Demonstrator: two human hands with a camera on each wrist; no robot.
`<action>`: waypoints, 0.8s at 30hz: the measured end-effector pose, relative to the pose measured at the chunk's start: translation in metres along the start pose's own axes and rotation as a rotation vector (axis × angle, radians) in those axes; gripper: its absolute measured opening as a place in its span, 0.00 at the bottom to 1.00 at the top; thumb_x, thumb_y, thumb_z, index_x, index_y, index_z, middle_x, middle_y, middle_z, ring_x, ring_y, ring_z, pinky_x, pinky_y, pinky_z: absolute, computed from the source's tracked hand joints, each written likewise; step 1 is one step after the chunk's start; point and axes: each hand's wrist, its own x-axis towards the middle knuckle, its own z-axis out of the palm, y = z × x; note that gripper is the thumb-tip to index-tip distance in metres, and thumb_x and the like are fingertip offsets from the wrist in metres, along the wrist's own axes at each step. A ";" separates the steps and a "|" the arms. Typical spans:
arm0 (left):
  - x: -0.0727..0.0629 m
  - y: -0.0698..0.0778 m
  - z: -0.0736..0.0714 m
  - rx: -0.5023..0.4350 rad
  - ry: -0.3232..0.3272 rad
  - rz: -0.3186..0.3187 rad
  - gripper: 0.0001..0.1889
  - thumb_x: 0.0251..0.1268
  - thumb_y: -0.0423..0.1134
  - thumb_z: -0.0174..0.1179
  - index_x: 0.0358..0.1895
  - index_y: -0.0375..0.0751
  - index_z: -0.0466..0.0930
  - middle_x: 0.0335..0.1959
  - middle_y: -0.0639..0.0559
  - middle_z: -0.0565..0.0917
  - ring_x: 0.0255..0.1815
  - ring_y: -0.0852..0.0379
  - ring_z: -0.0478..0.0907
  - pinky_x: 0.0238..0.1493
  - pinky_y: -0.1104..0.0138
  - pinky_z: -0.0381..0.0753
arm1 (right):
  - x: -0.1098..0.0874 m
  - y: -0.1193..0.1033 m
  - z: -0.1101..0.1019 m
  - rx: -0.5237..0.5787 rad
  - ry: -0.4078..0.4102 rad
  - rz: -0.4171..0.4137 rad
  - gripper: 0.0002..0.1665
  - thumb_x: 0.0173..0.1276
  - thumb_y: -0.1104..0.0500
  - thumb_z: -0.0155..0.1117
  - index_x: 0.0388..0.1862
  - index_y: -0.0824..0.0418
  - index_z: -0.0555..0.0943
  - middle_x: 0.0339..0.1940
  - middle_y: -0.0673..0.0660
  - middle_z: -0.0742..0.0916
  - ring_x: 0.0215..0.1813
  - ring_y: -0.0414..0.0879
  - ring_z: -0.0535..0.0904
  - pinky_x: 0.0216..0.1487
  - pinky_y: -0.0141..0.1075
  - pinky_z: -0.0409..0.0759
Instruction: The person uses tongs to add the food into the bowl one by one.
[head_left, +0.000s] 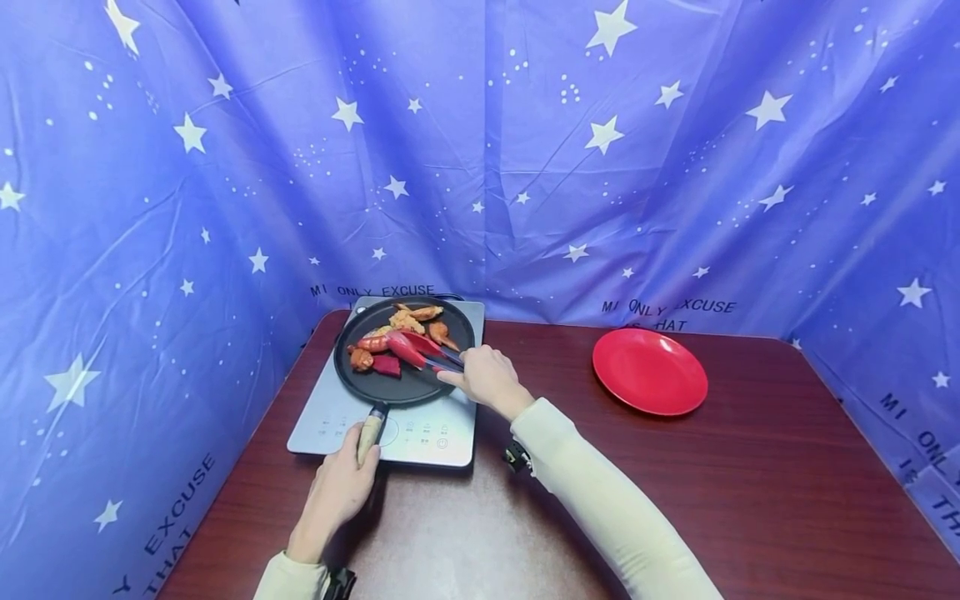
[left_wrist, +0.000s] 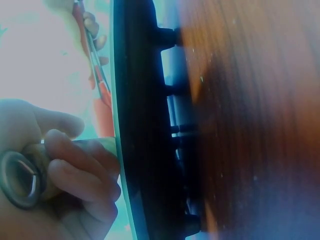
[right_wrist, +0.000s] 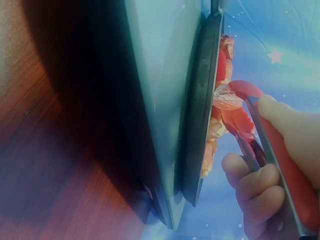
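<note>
My left hand grips the tan handle of a round black frying pan; the handle's ring end shows in the left wrist view. With my right hand I hold red-tipped metal tongs over the pan. In the right wrist view, a pale pink piece of food lies between the tong tips. Around them in the pan are a shrimp-like piece, a dark red square piece, a round browned piece and yellow-orange pieces.
Under the pan is a flat silver induction cooktop with touch controls at its front. A red plate stands to the right on the dark red wooden table. Blue star-patterned curtains hang behind and at both sides.
</note>
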 end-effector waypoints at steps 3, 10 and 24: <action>0.000 0.000 0.000 0.002 -0.004 -0.002 0.26 0.69 0.45 0.51 0.67 0.41 0.62 0.29 0.41 0.78 0.25 0.48 0.75 0.26 0.52 0.71 | 0.001 -0.002 0.001 -0.005 -0.001 -0.001 0.28 0.58 0.32 0.61 0.24 0.56 0.80 0.24 0.57 0.82 0.22 0.49 0.77 0.20 0.41 0.72; 0.000 -0.001 0.000 0.003 0.000 0.004 0.25 0.69 0.45 0.51 0.66 0.42 0.63 0.28 0.42 0.78 0.24 0.48 0.75 0.26 0.53 0.71 | 0.001 -0.002 0.001 -0.003 -0.007 -0.001 0.27 0.59 0.32 0.61 0.23 0.55 0.80 0.22 0.56 0.81 0.21 0.48 0.75 0.19 0.40 0.71; -0.002 0.001 -0.001 -0.001 -0.001 0.002 0.25 0.69 0.45 0.51 0.66 0.42 0.63 0.30 0.40 0.79 0.26 0.47 0.76 0.27 0.52 0.71 | -0.008 0.002 -0.007 -0.044 -0.057 -0.006 0.29 0.60 0.33 0.60 0.19 0.56 0.75 0.19 0.55 0.78 0.20 0.47 0.74 0.19 0.39 0.70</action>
